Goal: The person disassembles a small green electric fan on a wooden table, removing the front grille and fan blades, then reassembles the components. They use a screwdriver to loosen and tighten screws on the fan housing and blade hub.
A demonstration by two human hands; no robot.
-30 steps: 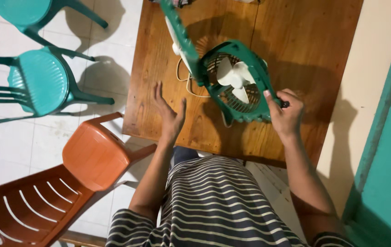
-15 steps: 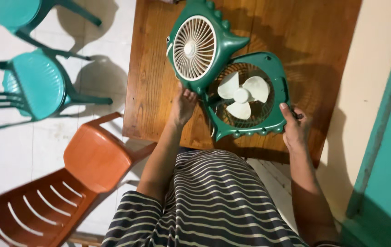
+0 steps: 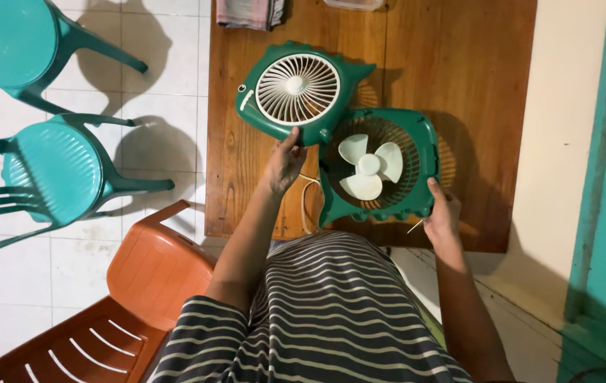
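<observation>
A green box fan lies open on a wooden table (image 3: 473, 64). Its rear half (image 3: 423, 152) rests flat, showing three white blades (image 3: 368, 167) inside a dark grille. The front cover (image 3: 260, 117), green with a round white grille (image 3: 297, 89), is detached and sits to the upper left, overlapping the rear half's corner. My left hand (image 3: 285, 164) grips the cover's lower edge. My right hand (image 3: 442, 213) holds the rear half's lower right corner and also pinches a thin pale stick-like item. A pale cord (image 3: 308, 202) runs under the fan.
Two teal plastic chairs (image 3: 51, 170) stand on the white tiled floor at left, an orange plastic chair (image 3: 154, 273) close beside my left side. A folded cloth (image 3: 250, 13) and a clear container (image 3: 353, 4) lie at the table's far edge. A cream and teal wall is at right.
The front cover has swung away from the rear half and come down flat toward the upper left. The rear half now lies flat, blades up. My left hand moved onto the cover.
</observation>
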